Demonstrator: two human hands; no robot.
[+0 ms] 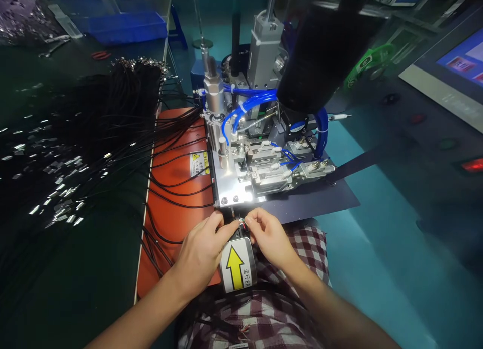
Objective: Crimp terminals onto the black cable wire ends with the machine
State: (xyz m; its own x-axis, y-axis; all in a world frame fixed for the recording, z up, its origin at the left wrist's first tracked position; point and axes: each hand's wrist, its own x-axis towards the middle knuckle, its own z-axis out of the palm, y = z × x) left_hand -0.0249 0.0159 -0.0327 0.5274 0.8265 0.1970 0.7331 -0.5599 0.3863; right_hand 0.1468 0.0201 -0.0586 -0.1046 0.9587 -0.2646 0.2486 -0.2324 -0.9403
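Close together at the machine's front, my two hands work over a short black track. Between their fingertips is a tiny silvery cable end (242, 221) with thin coloured wires, partly hidden by the fingers. My left hand (199, 251) is closed, its thumb reaching to that small piece from the left. From the right, my right hand (270, 235) pinches at the wires with thumb and forefinger. Just below the fingers sits a white plate with a yellow arrow (236, 268). The metal machine (232, 185), with cylinders and blue air hoses (256, 98), stands directly beyond my hands.
Black cables (132, 92) with shiny ends lie in a large bundle at left, several running across an orange board (169, 175) to the machine. A black cylinder (320, 57) hangs over the machine. A screen panel (453, 82) stands at right, a blue bin (128, 27) far left.
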